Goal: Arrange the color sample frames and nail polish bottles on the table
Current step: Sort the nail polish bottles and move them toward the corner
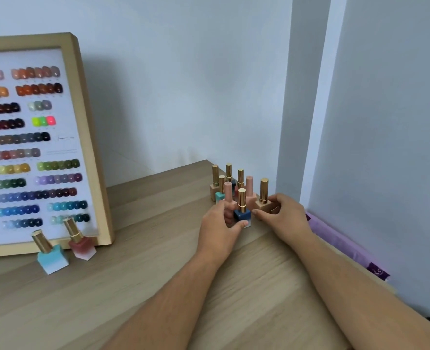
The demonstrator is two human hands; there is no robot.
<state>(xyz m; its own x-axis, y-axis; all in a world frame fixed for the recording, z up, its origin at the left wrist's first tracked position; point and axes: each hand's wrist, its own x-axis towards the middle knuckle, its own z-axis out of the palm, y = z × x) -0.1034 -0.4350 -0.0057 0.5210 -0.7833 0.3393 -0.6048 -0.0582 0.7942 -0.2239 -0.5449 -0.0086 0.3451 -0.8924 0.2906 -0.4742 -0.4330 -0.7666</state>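
Observation:
A wood-framed colour sample frame (82, 137) leans against the wall at the left, with rows of nail swatches. A light blue bottle (52, 256) and a pink-red bottle (81, 245) stand before it. A cluster of several gold-capped and pink-capped nail polish bottles (230, 184) stands at the table's far right corner. My left hand (219, 228) is closed around a dark blue bottle (242, 213) at the front of the cluster. My right hand (284, 218) grips a beige bottle (264, 200) at the cluster's right.
The wooden table (158, 286) ends at its right edge close to the wall. A purple cloth (345, 243) lies in the gap beyond that edge. The grey wall corner stands right behind the bottle cluster.

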